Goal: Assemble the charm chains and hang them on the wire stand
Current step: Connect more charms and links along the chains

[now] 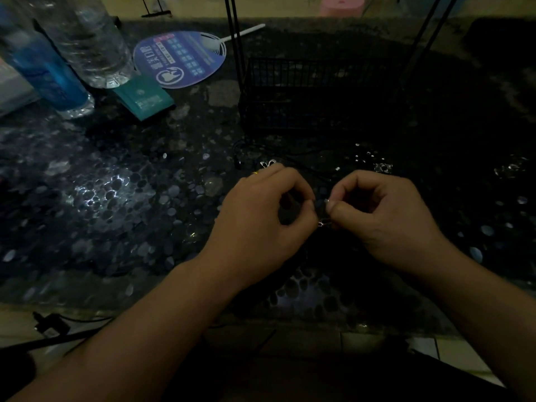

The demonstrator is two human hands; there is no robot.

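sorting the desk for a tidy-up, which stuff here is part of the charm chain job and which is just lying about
Part of the job:
- small metal piece pinched between left hand and right hand
- loose silver bits
- black cord
- black wire stand

Just lying about:
- two water bottles
- blue hand fan
- green packets
- pink object

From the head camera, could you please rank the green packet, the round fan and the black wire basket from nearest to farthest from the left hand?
1. Black wire basket, just beyond the left hand, slightly right.
2. Green packet, farther off to the left.
3. Round fan, behind the packet, at the table's far side.
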